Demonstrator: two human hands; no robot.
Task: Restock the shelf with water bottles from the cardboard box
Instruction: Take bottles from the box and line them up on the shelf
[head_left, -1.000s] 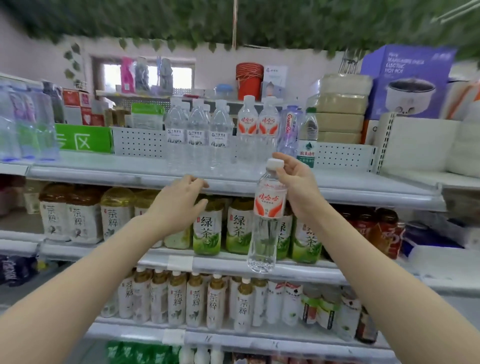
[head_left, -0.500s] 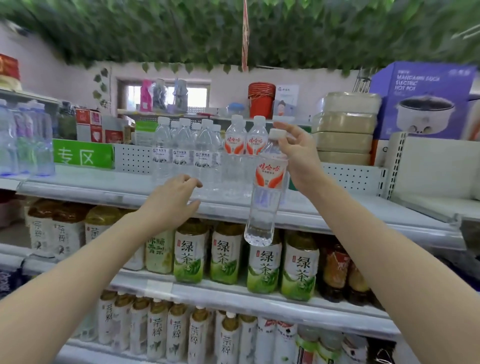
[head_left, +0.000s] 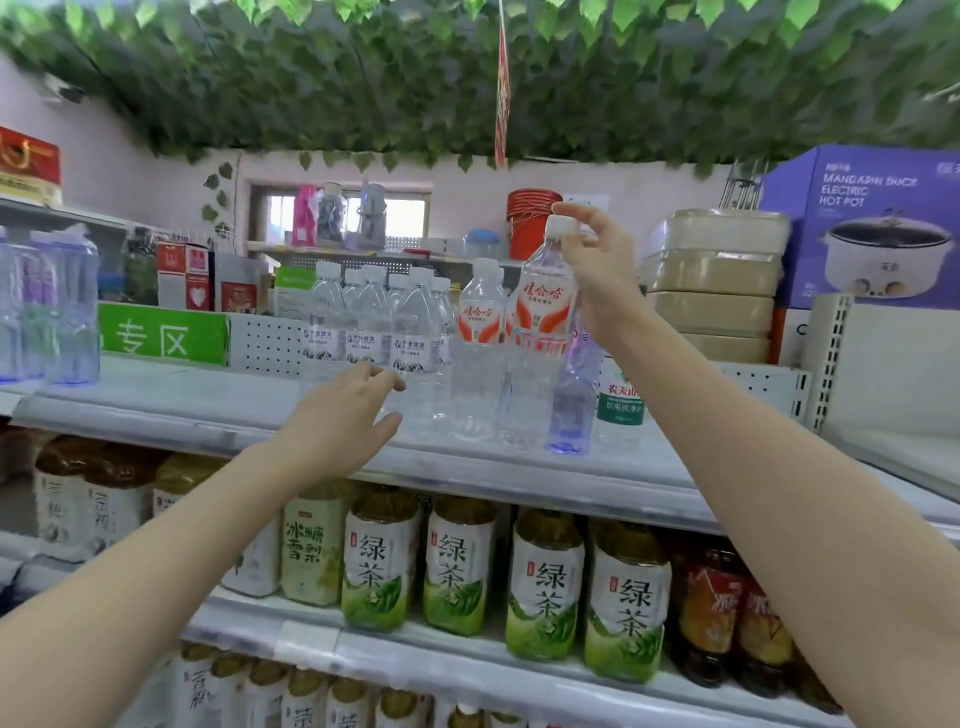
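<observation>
Over the top grey shelf (head_left: 171, 410), in the head view, the right hand (head_left: 597, 265) pinches the white screw cap of a clear, ribbed plastic water bottle (head_left: 540, 312) with a red-and-white label, its base low beside a matching bottle (head_left: 480, 332). Its long axis runs near upright, cap tipped slightly right. The left hand (head_left: 337, 421) hovers loose-fingered, holding nothing, before a cluster of clear bottles (head_left: 371, 332).

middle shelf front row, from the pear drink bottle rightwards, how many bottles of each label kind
pear drink bottle: 1
green tea bottles: 4
red-label dark bottles: 2 in view
total: 7
</observation>
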